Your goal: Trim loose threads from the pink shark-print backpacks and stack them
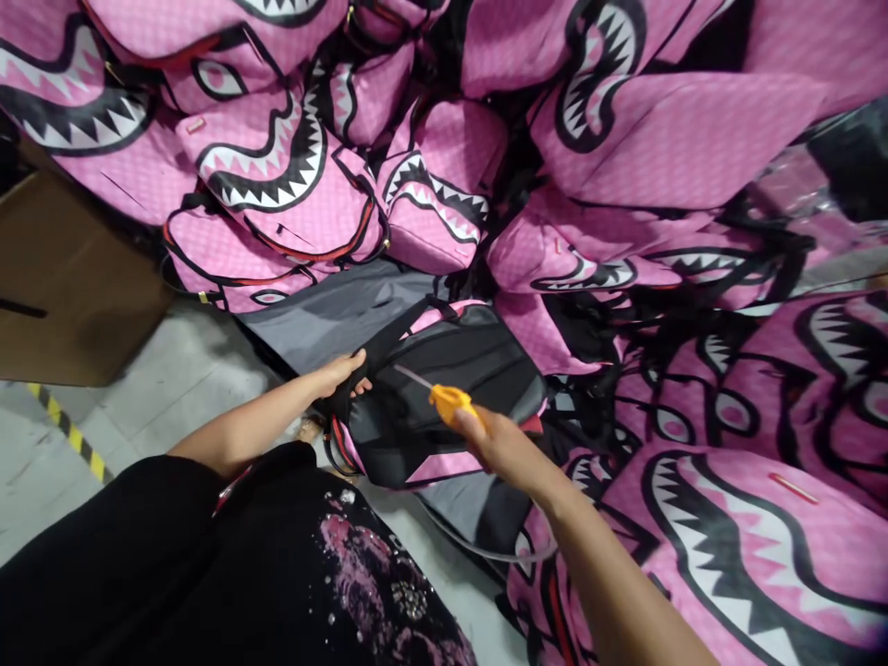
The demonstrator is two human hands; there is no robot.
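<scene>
A backpack (478,370) lies with its black padded back panel facing up and pink trim along its edges. My left hand (347,372) is closed round a black shoulder strap at the backpack's left end. Over the lower right part of the panel, my right hand (478,430) grips a yellow-handled tool (450,403). Its thin pale shaft points left above the black panel; the exact kind of tool is unclear. Under the backpack is a grey surface (326,310), partly covered.
Pink backpacks with shark-mouth prints (270,176) are piled along the far side. More pink backpacks (749,546) crowd the right. A cardboard box (76,277) stands at left on the pale floor, near yellow-black striped tape (69,435).
</scene>
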